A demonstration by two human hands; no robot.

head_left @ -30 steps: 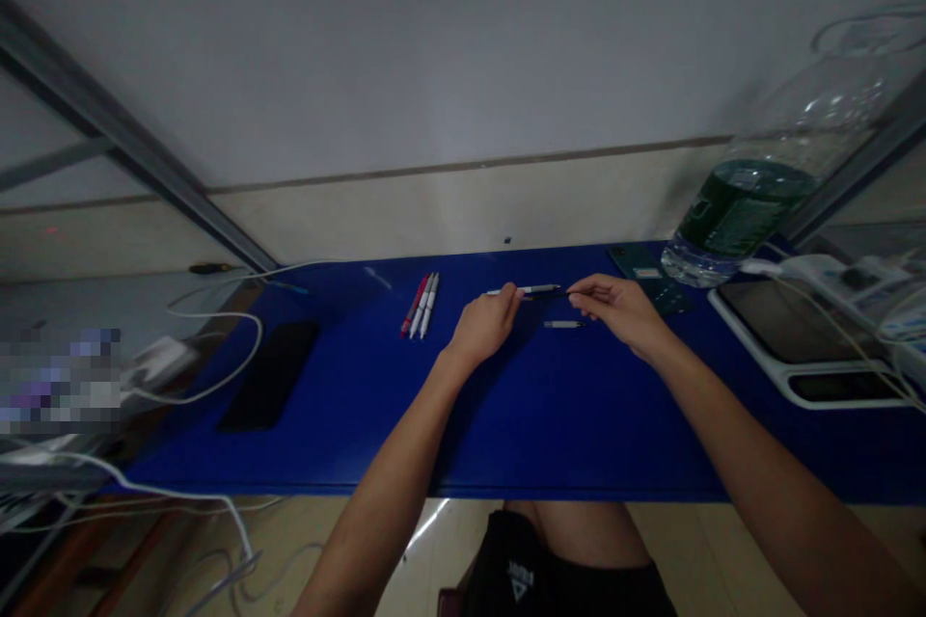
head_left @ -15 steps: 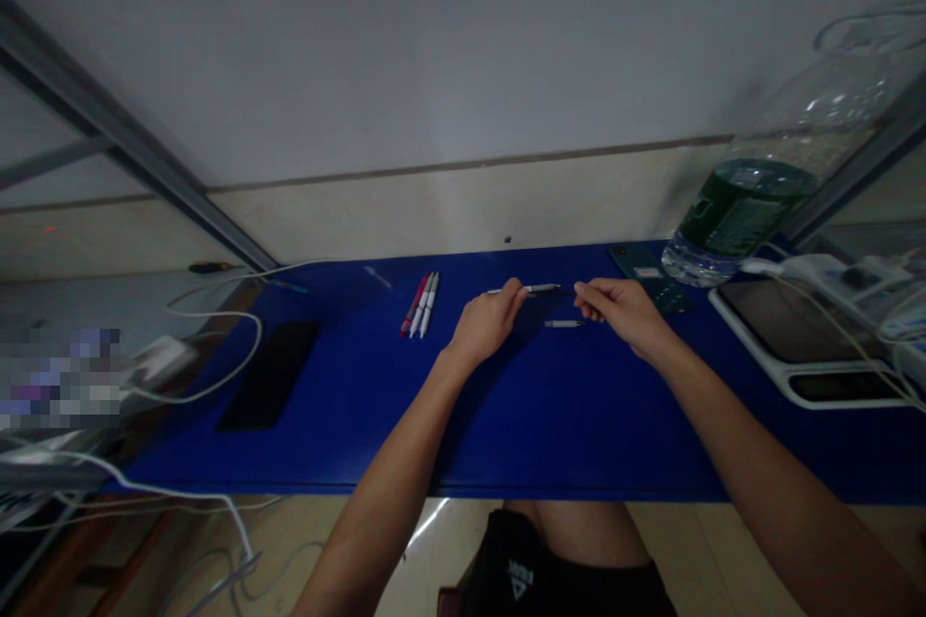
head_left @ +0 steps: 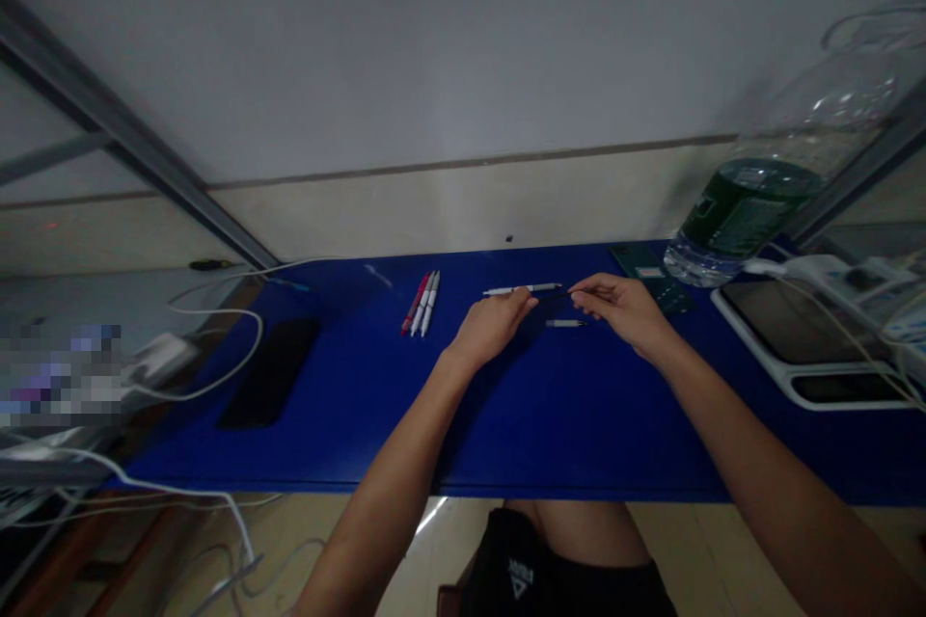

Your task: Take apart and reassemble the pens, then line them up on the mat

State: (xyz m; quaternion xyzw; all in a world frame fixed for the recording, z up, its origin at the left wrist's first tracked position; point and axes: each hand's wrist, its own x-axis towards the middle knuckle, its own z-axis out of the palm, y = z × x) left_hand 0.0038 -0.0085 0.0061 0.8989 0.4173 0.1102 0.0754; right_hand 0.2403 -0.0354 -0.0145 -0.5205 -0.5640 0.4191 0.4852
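Over the blue table point(head_left: 376, 405), my left hand point(head_left: 493, 323) is closed, thumb and fingers pinched on one end of a thin dark rod that looks like a pen refill point(head_left: 554, 296). The fingertips of my right hand point(head_left: 618, 310) pinch its other end. Just behind my left fingers lies a white pen point(head_left: 539, 288), partly covered by them. A short grey-white pen part point(head_left: 565, 323) with a dark tip rests below the gap between the hands. Off to the left, a red pen point(head_left: 415, 305) and two white pens point(head_left: 429, 304) lie side by side.
A dark green phone point(head_left: 647, 275) lies behind my right hand. Farther right stand a large water bottle point(head_left: 745, 217) and a white kitchen scale point(head_left: 803, 395) with cables over it. A black flat slab point(head_left: 267, 376) and a white cable point(head_left: 260, 337) are at the left.
My left fingers have shifted slightly right and down, so more of the white pen behind them shows. My right fingers have moved a little left, extending toward the dark rod.
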